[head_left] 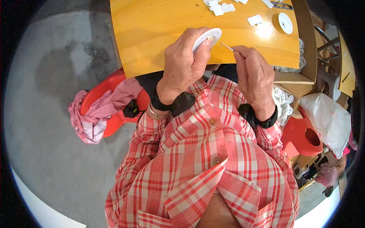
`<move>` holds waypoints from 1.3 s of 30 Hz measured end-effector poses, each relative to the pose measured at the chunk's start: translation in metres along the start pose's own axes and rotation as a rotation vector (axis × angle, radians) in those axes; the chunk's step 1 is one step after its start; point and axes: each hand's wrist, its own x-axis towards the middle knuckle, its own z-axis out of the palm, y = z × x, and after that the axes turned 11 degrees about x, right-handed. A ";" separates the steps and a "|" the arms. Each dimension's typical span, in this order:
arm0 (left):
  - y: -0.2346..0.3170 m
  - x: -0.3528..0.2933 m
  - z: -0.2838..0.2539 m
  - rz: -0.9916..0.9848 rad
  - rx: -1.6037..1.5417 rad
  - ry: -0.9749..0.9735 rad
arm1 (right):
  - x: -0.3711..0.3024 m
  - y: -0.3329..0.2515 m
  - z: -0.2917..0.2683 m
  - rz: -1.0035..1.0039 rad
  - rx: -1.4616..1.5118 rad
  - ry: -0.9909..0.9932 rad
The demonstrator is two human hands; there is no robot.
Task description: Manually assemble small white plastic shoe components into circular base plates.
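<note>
My left hand [186, 57] grips a white round disc [213, 34] by its edge, thumb on its face, above the table's near edge. The disc is tilted, and a small mark or slot shows by my thumb. In my right hand [254, 66] a thin pointed metal tool [227, 47] is pinched between thumb and forefinger. Its tip points up and left toward the disc, with a gap between them. What the tool's other end looks like is hidden inside my hand.
On the wooden table [152, 34] lie white plastic pieces [220, 8], a small white plate [254, 20], another white disc [285, 23] and dark snips [283, 5]. At right stands a cardboard box [308, 72] with white round parts. Red stools [302, 138] flank me, one draped with checked cloth [110, 100].
</note>
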 end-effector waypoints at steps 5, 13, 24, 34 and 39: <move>0.003 0.000 0.000 -0.064 -0.030 0.023 | 0.003 -0.002 0.004 -0.007 -0.053 0.005; 0.002 0.000 0.001 -0.015 -0.022 0.034 | 0.003 0.000 0.008 -0.019 -0.071 -0.012; 0.002 0.000 0.002 -0.033 -0.036 0.034 | 0.004 0.000 0.009 -0.007 -0.094 -0.021; 0.003 0.000 0.002 -0.044 -0.046 0.032 | 0.003 0.002 0.010 -0.017 -0.105 -0.028; 0.002 0.000 0.003 -0.040 -0.009 0.030 | 0.002 0.001 0.011 -0.024 -0.138 -0.041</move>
